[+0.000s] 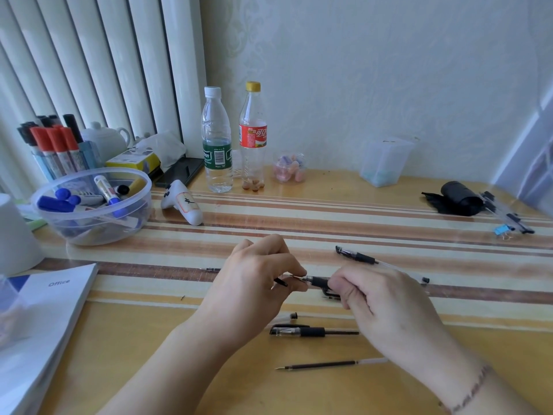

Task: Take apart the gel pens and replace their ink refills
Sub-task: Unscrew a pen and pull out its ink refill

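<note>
Gel pen (318, 281) held just above desk (389, 205) mid-strip, long axis running L-R, tip pointing left. Left hand (260, 283): fingers curled, pinching at metal tip end, w/ a small dark piece (281, 283) sticking out below the fingertips; can't tell if cap bit or refill end. Right hand (380, 301) wrapped round barrel from the right, black grip section showing between the two hands. Hands nearly touching, so coming move looks like a twist or pull along that L-R axis: tip cone off leftward, barrel staying right.

Room: bare striped desk to left of left hand as far as papers (51, 310) at left edge; plastic tub of markers (89, 202) well back-left, bottles (217, 139) back centre, no obstruction. Near edge, between the forearms: another pen w/ refill poking out (311, 331), then loose refill (329, 364) closer still, both lying L-R too. Behind right hand: capped pen (359, 257), slanted. Far right edge: black roll (457, 197), blue clip (502, 229), well apart.

Risk, by judgement: small tip part dropping, rolling among spares.
</note>
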{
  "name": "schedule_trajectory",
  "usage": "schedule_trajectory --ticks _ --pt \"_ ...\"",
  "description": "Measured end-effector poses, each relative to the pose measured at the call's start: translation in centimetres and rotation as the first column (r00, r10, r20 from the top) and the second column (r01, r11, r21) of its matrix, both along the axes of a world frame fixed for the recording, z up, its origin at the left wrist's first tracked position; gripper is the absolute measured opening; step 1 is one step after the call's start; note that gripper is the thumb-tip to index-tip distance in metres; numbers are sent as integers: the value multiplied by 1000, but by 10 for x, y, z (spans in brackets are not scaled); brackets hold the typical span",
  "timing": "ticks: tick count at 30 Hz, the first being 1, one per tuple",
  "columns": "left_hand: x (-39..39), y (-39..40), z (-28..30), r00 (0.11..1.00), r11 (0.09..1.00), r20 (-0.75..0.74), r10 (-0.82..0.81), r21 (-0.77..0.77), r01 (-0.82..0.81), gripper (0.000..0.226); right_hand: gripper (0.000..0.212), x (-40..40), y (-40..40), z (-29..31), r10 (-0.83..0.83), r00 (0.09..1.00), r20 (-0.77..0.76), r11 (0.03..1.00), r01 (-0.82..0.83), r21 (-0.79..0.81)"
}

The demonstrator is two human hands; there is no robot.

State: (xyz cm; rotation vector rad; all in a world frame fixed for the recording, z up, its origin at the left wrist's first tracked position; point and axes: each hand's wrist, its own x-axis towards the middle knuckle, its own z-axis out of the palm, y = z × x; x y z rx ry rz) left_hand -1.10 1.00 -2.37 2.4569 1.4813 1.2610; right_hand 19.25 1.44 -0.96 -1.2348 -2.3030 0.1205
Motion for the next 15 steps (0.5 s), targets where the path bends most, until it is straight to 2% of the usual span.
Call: schedule_trajectory --ticks 3,5,8,11,15 --pt "0 0 0 1000 1000 6 1 -6 -1 7 22 -1 -3 1 -9 1000 -13 998 8 -64" --pt "-1 0 1 1000 1000 0 -1 -2 1 7 15 -1 -1 -1 -19 1000 0 999 19 -44" --pt "-1 0 2 1000 1000 -18 11 -1 -11 7 33 -1 0 -2 -23 999 27 1000 23 -13" --pt "-2 1 1 999 1000 -29 24 -16 -25 10 23 -1 -2 0 -25 999 30 998 27 -49" --pt "0 0 3 997 1000 -72 1 -18 -2 5 21 -2 -2 -1 -53 996 66 997 49 56"
